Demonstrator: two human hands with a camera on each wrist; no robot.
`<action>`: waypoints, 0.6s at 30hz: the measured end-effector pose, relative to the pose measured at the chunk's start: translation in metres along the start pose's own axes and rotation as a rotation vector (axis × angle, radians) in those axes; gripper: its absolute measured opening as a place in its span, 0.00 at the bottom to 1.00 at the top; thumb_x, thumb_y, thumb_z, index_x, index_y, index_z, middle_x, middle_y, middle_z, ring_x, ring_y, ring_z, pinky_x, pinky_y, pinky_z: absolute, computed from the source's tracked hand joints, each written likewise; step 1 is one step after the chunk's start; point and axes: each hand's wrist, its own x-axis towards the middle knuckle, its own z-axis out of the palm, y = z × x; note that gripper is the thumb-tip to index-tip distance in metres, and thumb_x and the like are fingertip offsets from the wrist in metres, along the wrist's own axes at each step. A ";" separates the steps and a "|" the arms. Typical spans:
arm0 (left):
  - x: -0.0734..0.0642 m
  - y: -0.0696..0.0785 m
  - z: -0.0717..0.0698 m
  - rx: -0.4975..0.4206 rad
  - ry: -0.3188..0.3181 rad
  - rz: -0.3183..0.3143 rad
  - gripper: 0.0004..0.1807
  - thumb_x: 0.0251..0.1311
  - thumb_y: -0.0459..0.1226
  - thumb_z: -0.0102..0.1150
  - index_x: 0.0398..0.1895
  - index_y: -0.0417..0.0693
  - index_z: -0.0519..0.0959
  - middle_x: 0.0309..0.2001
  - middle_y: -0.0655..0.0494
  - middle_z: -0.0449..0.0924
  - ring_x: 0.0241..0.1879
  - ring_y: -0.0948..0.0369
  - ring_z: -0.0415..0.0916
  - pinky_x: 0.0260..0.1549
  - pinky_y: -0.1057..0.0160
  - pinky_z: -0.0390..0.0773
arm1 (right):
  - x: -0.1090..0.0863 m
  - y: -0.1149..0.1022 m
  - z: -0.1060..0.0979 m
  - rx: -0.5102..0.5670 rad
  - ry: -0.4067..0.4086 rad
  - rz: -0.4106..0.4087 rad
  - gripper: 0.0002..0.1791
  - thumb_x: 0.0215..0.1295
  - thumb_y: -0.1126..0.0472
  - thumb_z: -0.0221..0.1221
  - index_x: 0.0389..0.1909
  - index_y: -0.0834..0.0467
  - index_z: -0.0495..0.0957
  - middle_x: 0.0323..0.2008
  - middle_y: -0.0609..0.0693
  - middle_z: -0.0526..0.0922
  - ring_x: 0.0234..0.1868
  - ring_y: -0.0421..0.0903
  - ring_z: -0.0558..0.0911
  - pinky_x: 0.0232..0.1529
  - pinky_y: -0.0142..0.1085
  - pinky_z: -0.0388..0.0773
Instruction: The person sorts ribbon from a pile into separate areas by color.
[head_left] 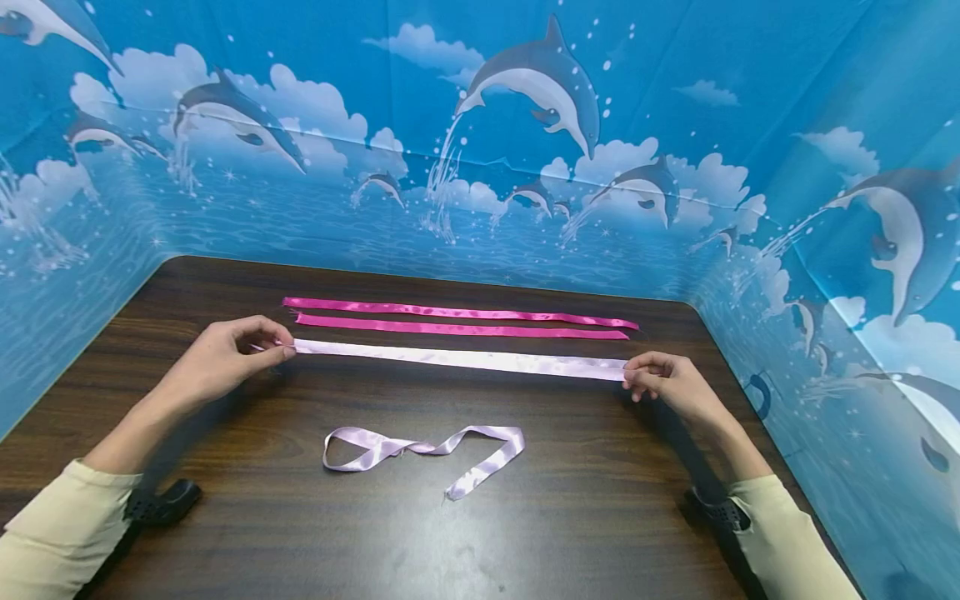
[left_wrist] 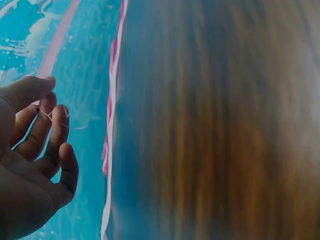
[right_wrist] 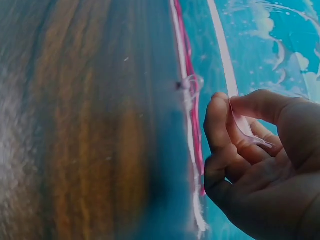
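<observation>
A pale lavender satin ribbon point(head_left: 461, 358) is stretched nearly straight between the two hands. My left hand point(head_left: 232, 354) pinches its left end between thumb and fingers; loose threads trail from that end in the left wrist view. At the other end, my right hand point(head_left: 671, 383) pinches the ribbon, and a short frayed tail point(right_wrist: 255, 140) hangs past the thumb inside the palm. Both wrist views show this ribbon raised off the table. Nearer the person, a second lavender ribbon point(head_left: 487, 475) lies loosely looped and twisted on the wood.
Two bright pink ribbons, a farther one point(head_left: 457, 312) and a nearer one point(head_left: 457, 328), lie almost parallel beyond the held ribbon. The dark wooden table point(head_left: 300, 550) has rounded far corners. A blue dolphin-print curtain point(head_left: 337, 225) encloses its back and sides.
</observation>
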 end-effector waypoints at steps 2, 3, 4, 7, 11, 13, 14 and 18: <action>0.001 -0.003 0.000 0.042 -0.003 0.024 0.10 0.67 0.45 0.67 0.43 0.50 0.85 0.35 0.55 0.83 0.35 0.56 0.77 0.33 0.66 0.75 | 0.003 0.004 0.001 -0.031 0.021 0.006 0.12 0.73 0.59 0.62 0.46 0.66 0.81 0.37 0.63 0.85 0.33 0.54 0.83 0.33 0.42 0.75; 0.001 -0.004 0.000 0.051 -0.010 0.033 0.09 0.67 0.45 0.67 0.42 0.50 0.85 0.34 0.56 0.83 0.35 0.56 0.77 0.33 0.66 0.75 | 0.004 0.006 0.002 -0.051 0.029 0.006 0.12 0.72 0.60 0.62 0.45 0.65 0.82 0.36 0.62 0.85 0.32 0.54 0.83 0.33 0.42 0.75; 0.001 -0.006 -0.001 0.060 -0.019 0.039 0.09 0.67 0.44 0.68 0.42 0.51 0.85 0.34 0.57 0.83 0.35 0.57 0.77 0.33 0.66 0.75 | 0.006 0.007 0.004 -0.073 0.032 0.002 0.11 0.72 0.59 0.63 0.45 0.65 0.82 0.35 0.61 0.85 0.32 0.54 0.83 0.33 0.42 0.75; 0.001 -0.010 -0.002 0.079 -0.052 0.039 0.09 0.67 0.46 0.68 0.41 0.52 0.86 0.33 0.58 0.82 0.35 0.58 0.76 0.33 0.65 0.74 | 0.010 0.009 0.008 -0.119 0.039 -0.018 0.09 0.71 0.60 0.64 0.42 0.64 0.83 0.34 0.58 0.85 0.30 0.53 0.82 0.32 0.40 0.74; 0.002 -0.012 -0.004 0.115 -0.093 0.034 0.09 0.65 0.46 0.69 0.41 0.51 0.86 0.33 0.59 0.81 0.35 0.59 0.75 0.33 0.64 0.74 | 0.013 0.011 0.013 -0.175 0.038 -0.054 0.08 0.70 0.61 0.65 0.40 0.64 0.83 0.32 0.56 0.85 0.27 0.52 0.80 0.28 0.38 0.74; 0.003 -0.012 -0.005 0.132 -0.109 0.043 0.09 0.64 0.45 0.71 0.41 0.50 0.86 0.33 0.60 0.82 0.34 0.60 0.76 0.32 0.64 0.74 | 0.013 0.011 0.015 -0.206 0.041 -0.059 0.09 0.68 0.59 0.67 0.39 0.63 0.83 0.30 0.55 0.84 0.26 0.50 0.79 0.27 0.38 0.75; 0.003 -0.012 -0.005 0.138 -0.117 0.049 0.09 0.63 0.44 0.71 0.40 0.50 0.86 0.33 0.61 0.82 0.35 0.61 0.76 0.33 0.64 0.74 | 0.013 0.011 0.016 -0.216 0.043 -0.062 0.09 0.68 0.59 0.68 0.38 0.63 0.82 0.29 0.55 0.83 0.25 0.50 0.79 0.27 0.38 0.76; 0.003 -0.013 -0.006 0.153 -0.150 0.062 0.08 0.62 0.41 0.72 0.39 0.49 0.86 0.33 0.62 0.81 0.34 0.62 0.75 0.32 0.63 0.73 | 0.014 0.009 0.020 -0.252 0.054 -0.074 0.09 0.67 0.58 0.69 0.36 0.61 0.82 0.26 0.53 0.82 0.24 0.49 0.77 0.25 0.38 0.76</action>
